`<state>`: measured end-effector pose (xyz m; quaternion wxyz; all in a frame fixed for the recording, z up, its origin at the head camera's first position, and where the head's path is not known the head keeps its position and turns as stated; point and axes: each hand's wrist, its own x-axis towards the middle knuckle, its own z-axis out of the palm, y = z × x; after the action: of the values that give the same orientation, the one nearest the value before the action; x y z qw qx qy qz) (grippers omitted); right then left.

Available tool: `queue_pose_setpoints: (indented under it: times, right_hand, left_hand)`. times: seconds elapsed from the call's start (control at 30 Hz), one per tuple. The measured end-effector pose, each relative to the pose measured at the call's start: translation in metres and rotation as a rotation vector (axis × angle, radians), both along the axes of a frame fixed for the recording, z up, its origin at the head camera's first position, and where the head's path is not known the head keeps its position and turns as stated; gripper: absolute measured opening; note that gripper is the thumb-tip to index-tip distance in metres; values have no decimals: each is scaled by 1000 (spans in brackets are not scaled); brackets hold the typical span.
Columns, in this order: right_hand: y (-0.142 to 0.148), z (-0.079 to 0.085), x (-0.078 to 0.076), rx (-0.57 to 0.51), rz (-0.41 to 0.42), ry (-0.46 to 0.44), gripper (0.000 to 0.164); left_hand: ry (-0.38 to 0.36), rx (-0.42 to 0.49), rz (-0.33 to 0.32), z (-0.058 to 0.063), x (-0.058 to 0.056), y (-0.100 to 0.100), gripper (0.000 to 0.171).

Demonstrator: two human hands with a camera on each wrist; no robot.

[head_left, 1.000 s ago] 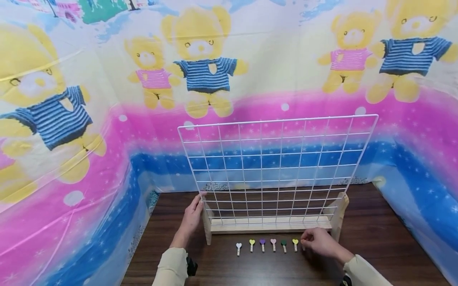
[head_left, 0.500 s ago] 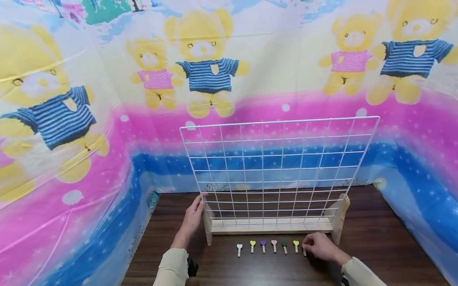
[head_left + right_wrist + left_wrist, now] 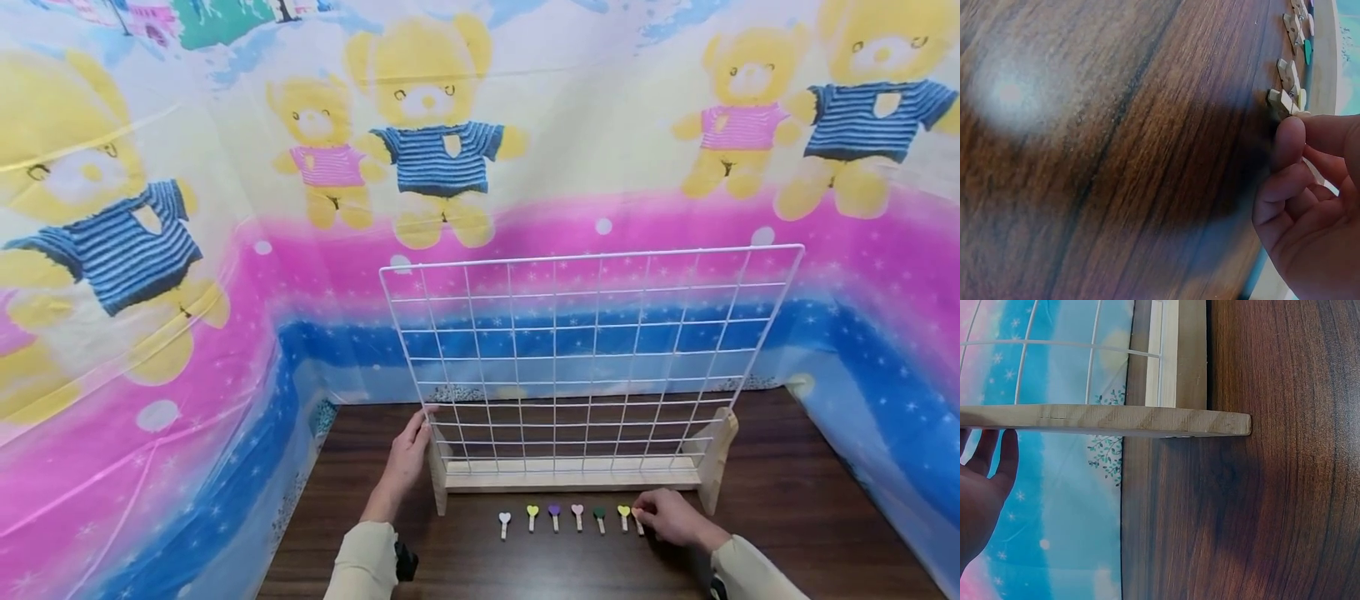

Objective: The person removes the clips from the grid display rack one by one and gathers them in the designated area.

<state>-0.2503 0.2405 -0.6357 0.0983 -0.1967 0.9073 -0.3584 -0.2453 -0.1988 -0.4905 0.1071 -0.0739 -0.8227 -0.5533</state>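
Observation:
A small wooden heart-topped clothespin (image 3: 640, 527) lies at the right end of a row on the table. My right hand (image 3: 670, 517) pinches it between thumb and forefinger; its heart is mostly hidden by the fingers. In the right wrist view the clothespin (image 3: 1280, 101) sits close beside its neighbour, a yellow-heart clothespin (image 3: 624, 513). Leftward along the row are green (image 3: 599, 515), pink (image 3: 577, 511), purple, yellow and white (image 3: 504, 520) heart clothespins. My left hand (image 3: 405, 457) touches the left wooden side (image 3: 1135, 419) of a grid stand with its fingertips, fingers fairly straight.
A white wire grid (image 3: 592, 333) stands upright in the wooden base (image 3: 570, 479) behind the row. Its right wooden side (image 3: 716, 458) is near my right hand. Dark wood table (image 3: 795, 517) surrounds it. A bear-printed cloth (image 3: 585, 142) hangs behind and at both sides.
My right hand has shifted slightly down, then in toward the row, and the clothespin at its fingertips now shows close beside the yellow one. The left hand stays at the stand.

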Motion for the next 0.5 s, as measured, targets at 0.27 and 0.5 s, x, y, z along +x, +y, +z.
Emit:
queue_pose_setpoints:
  times: [0.27,0.5]
  right_hand:
    - [3,-4,3,12,3,24,5]
    - [4,-4,4,101,-38,127,6]
  left_hand:
    - [14,-7,10,-3,2,5,31]
    - [16,-1,2,-4,3,6,31]
